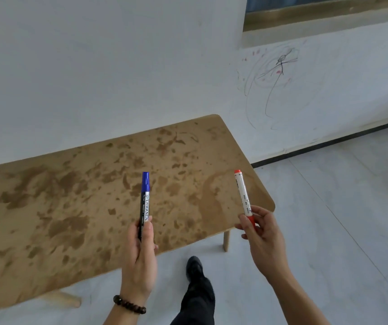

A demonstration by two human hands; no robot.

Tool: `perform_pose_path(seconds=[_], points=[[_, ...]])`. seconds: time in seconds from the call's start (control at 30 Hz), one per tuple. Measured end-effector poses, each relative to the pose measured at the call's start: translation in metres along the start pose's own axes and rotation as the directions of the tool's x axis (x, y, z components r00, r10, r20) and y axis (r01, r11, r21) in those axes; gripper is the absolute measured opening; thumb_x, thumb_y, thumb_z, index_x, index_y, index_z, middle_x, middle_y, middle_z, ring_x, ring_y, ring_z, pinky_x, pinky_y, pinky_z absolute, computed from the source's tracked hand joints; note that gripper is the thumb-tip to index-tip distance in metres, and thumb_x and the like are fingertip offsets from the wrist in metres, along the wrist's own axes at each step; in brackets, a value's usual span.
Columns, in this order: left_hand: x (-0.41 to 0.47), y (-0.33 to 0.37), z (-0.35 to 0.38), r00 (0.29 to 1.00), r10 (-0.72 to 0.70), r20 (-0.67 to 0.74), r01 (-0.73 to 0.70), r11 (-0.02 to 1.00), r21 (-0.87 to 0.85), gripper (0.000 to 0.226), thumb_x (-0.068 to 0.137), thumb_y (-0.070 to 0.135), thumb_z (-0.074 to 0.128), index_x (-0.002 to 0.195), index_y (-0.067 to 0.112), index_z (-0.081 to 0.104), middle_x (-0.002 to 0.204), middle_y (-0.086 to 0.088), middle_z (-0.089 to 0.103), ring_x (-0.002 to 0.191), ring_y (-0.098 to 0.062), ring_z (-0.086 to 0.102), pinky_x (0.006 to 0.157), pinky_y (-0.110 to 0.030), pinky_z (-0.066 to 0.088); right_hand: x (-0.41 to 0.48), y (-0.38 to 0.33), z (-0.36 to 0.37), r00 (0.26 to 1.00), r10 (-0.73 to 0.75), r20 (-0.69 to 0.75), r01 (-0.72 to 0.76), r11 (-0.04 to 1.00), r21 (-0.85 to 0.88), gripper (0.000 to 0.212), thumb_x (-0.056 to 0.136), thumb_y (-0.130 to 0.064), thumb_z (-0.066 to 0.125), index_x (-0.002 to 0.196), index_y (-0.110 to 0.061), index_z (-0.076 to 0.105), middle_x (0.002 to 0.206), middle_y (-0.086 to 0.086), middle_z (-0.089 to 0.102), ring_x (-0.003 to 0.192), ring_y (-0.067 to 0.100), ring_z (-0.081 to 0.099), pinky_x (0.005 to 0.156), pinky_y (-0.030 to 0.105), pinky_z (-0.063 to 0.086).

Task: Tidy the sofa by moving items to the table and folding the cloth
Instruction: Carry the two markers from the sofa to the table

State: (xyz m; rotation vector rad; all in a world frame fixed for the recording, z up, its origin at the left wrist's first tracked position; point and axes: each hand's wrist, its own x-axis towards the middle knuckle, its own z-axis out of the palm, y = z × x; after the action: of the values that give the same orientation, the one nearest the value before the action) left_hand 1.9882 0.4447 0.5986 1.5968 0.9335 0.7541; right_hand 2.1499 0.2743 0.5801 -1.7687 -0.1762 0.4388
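Markers (145,198) (244,195), slim cylinders, in hands (139,252) (263,235) above mottled round-cornered wooden table (71,195)

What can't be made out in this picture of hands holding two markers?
Head view only:
- black marker with blue cap: lower end hidden in the left hand.
- white marker with red ends: label print too small to read; lower end partly covered by the right hand.
- stained wooden table: left end cut off by the frame edge.
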Motion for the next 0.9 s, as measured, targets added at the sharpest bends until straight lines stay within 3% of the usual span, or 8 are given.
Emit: perform_pose_path(seconds=[0.1,0.2,0.33,0.47,0.57,0.7,0.83,0.9], points=[[0.067,-0.001,0.027,0.999,-0.035,0.022,0.035,0.999,-0.009,0.027,0.091,0.053,0.037,0.096,0.037,0.058,0.065,0.014,0.048,0.061,-0.006,0.046,0.066,-0.025,0.049,0.065,-0.018,0.02,1.0,0.007,0.011,-0.007,0.999,-0.037,0.019,0.095,-0.022,0.064,0.112,-0.026,0.056,0.096,-0.009,0.074,0.084,0.012,0.074,0.08,0.047,0.06],[0.128,0.009,0.058,0.997,-0.052,0.048,0.053,0.999,-0.005,0.022,0.09,0.057,0.038,0.089,0.045,0.057,0.063,0.012,0.044,0.056,-0.007,0.041,0.053,-0.019,0.042,0.126,-0.034,0.033,1.0,-0.009,0.013,0.01,0.995,-0.096,0.02,0.095,-0.025,0.065,0.112,-0.032,0.056,0.095,-0.016,0.074,0.085,0.01,0.073,0.08,0.046,0.06],[0.196,0.013,0.101,0.991,-0.085,0.101,0.083,0.996,0.032,0.026,0.103,0.032,0.037,0.09,0.016,0.052,0.061,0.007,0.039,0.055,-0.013,0.038,0.049,-0.017,0.037,0.192,-0.046,0.045,1.0,0.007,0.028,-0.003,0.99,-0.142,0.021,0.096,-0.026,0.063,0.111,-0.037,0.052,0.093,-0.02,0.072,0.087,0.008,0.071,0.081,0.039,0.059],[0.25,-0.001,0.145,0.977,-0.169,0.13,0.158,0.983,0.095,0.022,0.103,0.017,0.038,0.082,0.014,0.045,0.059,0.01,0.041,0.051,-0.007,0.035,0.047,-0.019,0.034,0.256,-0.041,0.056,0.997,0.055,0.052,-0.045,0.982,-0.186,0.022,0.095,-0.03,0.064,0.109,-0.042,0.053,0.094,-0.014,0.073,0.091,0.009,0.07,0.085,0.038,0.057],[0.285,-0.023,0.18,0.957,-0.261,0.127,0.236,0.954,0.186,0.012,0.101,0.018,0.038,0.092,0.016,0.046,0.06,0.011,0.046,0.048,-0.006,0.039,0.045,-0.025,0.035,0.313,-0.03,0.063,0.989,0.102,0.103,-0.071,0.961,-0.268,0.019,0.094,-0.035,0.064,0.105,-0.044,0.052,0.102,-0.018,0.07,0.096,0.001,0.065,0.082,0.026,0.052],[0.335,-0.054,0.227,0.918,-0.392,0.061,0.351,0.874,0.335,0.012,0.101,0.026,0.042,0.105,0.016,0.047,0.069,-0.004,0.053,0.04,-0.005,0.039,0.039,-0.021,0.033,0.402,-0.013,0.078,0.971,0.154,0.18,-0.063,0.9,-0.432,0.02,0.097,-0.038,0.059,0.115,-0.034,0.05,0.107,-0.017,0.066,0.094,0.0,0.059,0.07,0.011,0.039],[0.389,-0.093,0.271,0.9,-0.436,-0.009,0.397,0.811,0.429,0.008,0.1,0.028,0.045,0.105,0.022,0.042,0.08,-0.004,0.06,0.065,-0.027,0.057,0.059,-0.039,0.047,0.488,0.011,0.104,0.96,0.131,0.248,0.035,0.821,-0.57,0.031,0.098,-0.04,0.054,0.125,-0.024,0.051,0.102,-0.017,0.06,0.105,0.016,0.055,0.075,0.027,0.038],[0.412,-0.109,0.291,0.892,-0.451,-0.035,0.413,0.779,0.472,0.008,0.1,0.027,0.045,0.105,0.021,0.043,0.075,0.0,0.056,0.066,-0.028,0.057,0.063,-0.041,0.049,0.521,0.025,0.119,0.955,0.13,0.267,0.061,0.794,-0.605,0.033,0.098,-0.041,0.053,0.125,-0.022,0.051,0.107,-0.012,0.064,0.108,0.02,0.055,0.079,0.031,0.041]])
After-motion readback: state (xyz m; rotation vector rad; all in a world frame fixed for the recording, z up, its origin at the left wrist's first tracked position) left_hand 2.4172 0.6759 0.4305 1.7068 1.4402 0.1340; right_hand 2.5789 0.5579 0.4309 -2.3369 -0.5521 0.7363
